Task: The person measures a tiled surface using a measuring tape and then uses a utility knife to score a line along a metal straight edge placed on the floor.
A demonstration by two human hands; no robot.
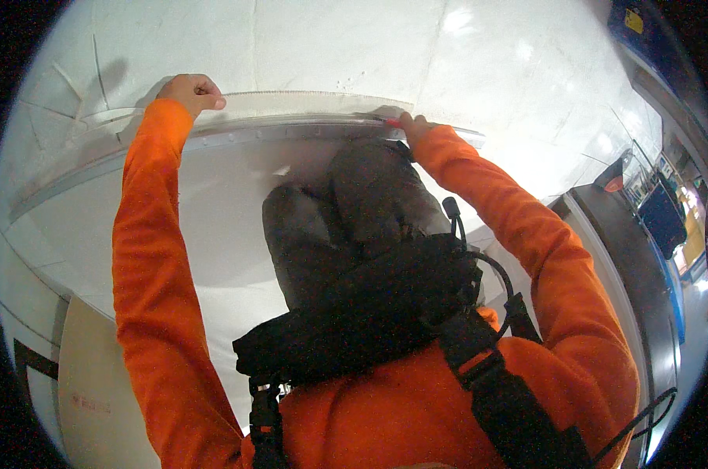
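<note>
My left hand [191, 94] is closed, its thumb and forefinger drawn together by the left part of a long pale beige strip [307, 102] with a finely toothed edge. Whether the fingertips grip the strip is too unclear to tell. Along the near side of the strip runs a long grey metal bar [291, 123], curved by the lens. My right hand [418, 127] is closed at the bar's right part, with a small red tool [393, 123] showing at its fingertips. The rest of that tool is hidden in the hand.
Strip and bar lie on a broad white surface [346, 47] with thin seam lines. My knees in dark trousers [385, 184] are just below the bar. A beige board [96, 391] stands at the lower left. On the right are a dark bench-like edge [627, 242] and assorted objects.
</note>
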